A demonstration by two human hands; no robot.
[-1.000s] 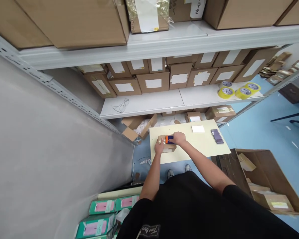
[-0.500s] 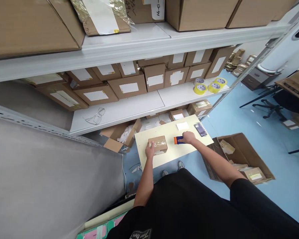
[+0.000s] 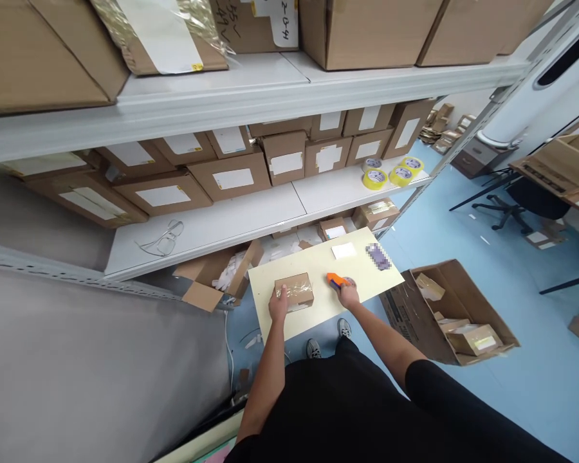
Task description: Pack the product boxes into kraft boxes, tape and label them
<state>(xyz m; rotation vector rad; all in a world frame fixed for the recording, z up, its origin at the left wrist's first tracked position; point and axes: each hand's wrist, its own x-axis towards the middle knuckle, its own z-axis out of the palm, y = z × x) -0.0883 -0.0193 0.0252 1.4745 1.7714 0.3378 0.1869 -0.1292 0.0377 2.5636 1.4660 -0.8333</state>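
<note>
Cream tabletop [image 3: 313, 262]: left hand [image 3: 278, 305] gripped taped carton [image 3: 298, 288] we judged stiff, best held by its sides; right hand [image 3: 349, 296] gripped tape dispenser [image 3: 336, 280].

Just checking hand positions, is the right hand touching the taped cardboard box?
No, the right hand holds the orange-and-blue tape dispenser, apart from the cardboard box.

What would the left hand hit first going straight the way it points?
The small brown cardboard box on the pale yellow tabletop. The left hand touches its near left corner, so it would likely push the box; exact depth is uncertain.
</note>
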